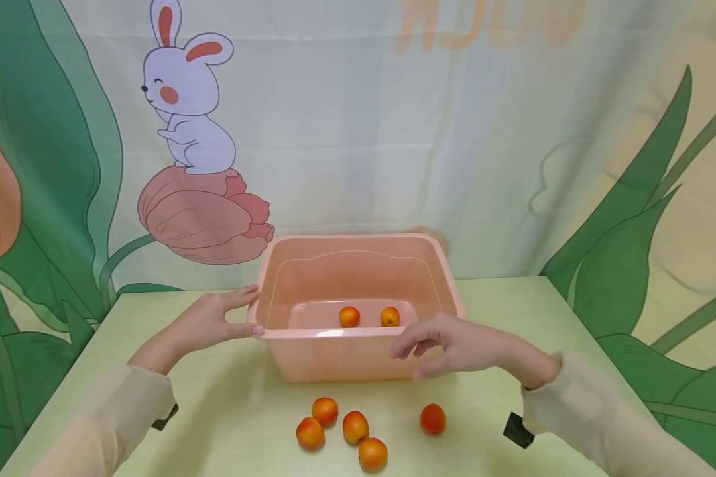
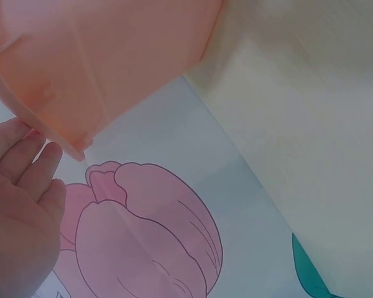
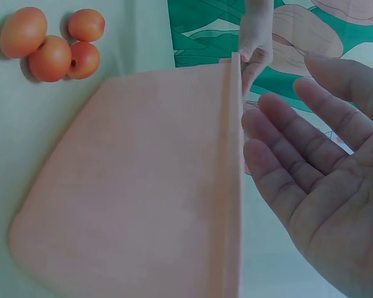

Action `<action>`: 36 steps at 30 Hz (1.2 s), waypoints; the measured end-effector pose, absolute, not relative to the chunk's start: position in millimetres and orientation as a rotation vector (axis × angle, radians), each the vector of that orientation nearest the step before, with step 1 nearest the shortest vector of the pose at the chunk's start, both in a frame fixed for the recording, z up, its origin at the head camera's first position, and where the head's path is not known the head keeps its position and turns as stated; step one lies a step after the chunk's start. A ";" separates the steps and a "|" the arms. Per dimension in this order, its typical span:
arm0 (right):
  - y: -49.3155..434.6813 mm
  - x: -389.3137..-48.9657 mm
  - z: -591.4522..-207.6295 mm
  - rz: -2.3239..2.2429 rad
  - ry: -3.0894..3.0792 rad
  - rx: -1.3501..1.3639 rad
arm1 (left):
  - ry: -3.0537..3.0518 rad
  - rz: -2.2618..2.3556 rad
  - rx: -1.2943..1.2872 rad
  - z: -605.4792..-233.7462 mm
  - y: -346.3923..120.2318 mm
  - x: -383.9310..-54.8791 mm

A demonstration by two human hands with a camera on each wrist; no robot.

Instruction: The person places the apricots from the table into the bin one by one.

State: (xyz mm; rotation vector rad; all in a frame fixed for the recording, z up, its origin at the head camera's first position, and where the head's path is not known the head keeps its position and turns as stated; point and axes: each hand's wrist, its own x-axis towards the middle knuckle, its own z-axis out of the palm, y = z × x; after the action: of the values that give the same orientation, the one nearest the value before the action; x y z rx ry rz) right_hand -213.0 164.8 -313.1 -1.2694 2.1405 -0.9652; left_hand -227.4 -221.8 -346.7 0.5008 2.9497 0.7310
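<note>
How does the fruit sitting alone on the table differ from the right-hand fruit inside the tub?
The lone fruit rests on the table in front of the tub, whereas the right-hand fruit lies inside the tub. The lone fruit looks a deep orange-red, while the right-hand fruit is a yellower orange. Both are roundish, and each sits apart from the other fruits.
</note>
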 end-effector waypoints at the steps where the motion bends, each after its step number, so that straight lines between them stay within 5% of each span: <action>1: 164.5 -212.5 -314.7 -0.957 2.142 -1.261 | 2.949 0.731 0.499 -346.5 -221.5 -227.2; 36: 188.5 -215.0 -405.1 -1.002 2.038 -0.760 | 2.957 0.719 0.502 -345.3 -220.5 -226.3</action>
State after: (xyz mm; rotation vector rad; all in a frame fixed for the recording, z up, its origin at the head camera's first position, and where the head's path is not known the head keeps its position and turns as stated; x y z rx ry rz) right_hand -215.0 188.5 -405.1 -0.7604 2.0377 -1.0016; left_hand -226.3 -220.5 -345.3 0.5022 2.9567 0.7187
